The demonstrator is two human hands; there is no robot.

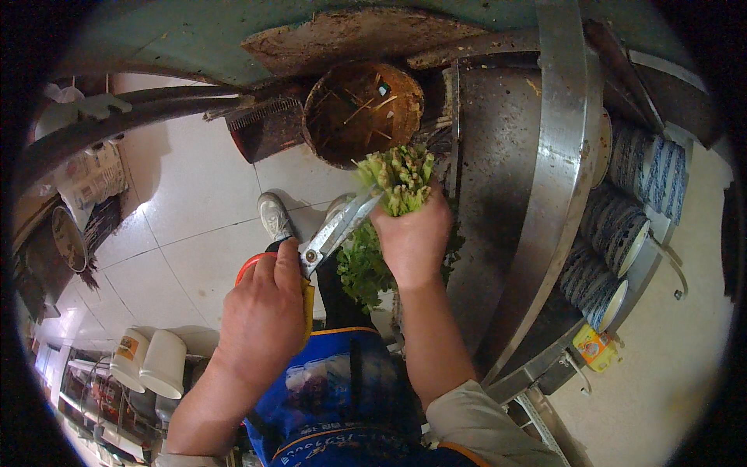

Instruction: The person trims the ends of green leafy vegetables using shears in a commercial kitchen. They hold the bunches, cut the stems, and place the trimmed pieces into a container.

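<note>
My left hand (268,303) is wrapped round the handles of a pair of scissors (325,240), which are red on one side and yellow on the other. The metal blades point up and right, their tips against the left side of a bunch of leafy green stalks (395,173) that looks like celery. My right hand (415,237) grips the bunch around its stalks. The cut ends face up and away from me, while the leaves hang below my fist. Just beyond the stalk ends stands a round brown bin (311,124) with scraps inside.
A steel beam (562,163) runs along my right, beside a stained metal surface (498,148). Past it are stacked blue-patterned dishes (615,206) and a yellow bottle (597,348). White buckets (165,363) stand at lower left. A dustpan-like brown thing (264,128) lies by the bin.
</note>
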